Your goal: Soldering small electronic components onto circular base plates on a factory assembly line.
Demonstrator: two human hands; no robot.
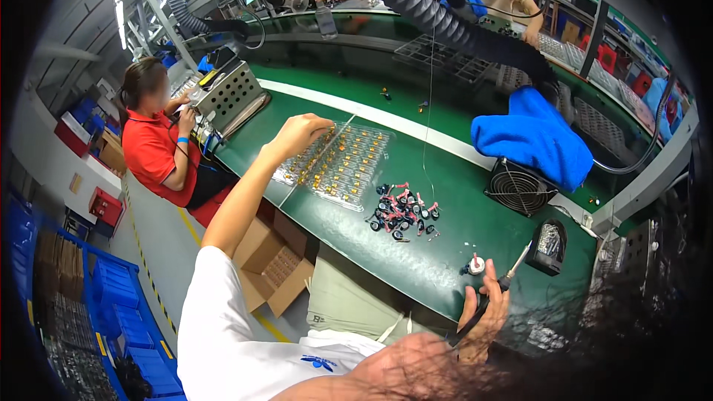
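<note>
My left hand (301, 134) reaches over the far edge of a clear plastic tray (362, 206) holding rows of small yellow-orange parts. Its fingertips are pinched together; whatever is between them is too small to make out. In my right hand (486, 312) is a soldering iron (514, 269), its tip pointing up and to the right. Just beyond those fingers stands a small white round holder (476, 265) with a dark piece and a red bit at it. A pile of small black round parts with red leads (401, 212) lies between the tray and the holder.
A black tip-cleaner holder with metal wool (549, 245) sits right of the iron. Behind it are a black fan (520, 187) and a blue cloth (531, 137). Thin wire (431, 104) hangs over the green bench. A co-worker in red (160, 148) works at left; an open carton (271, 267) stands below.
</note>
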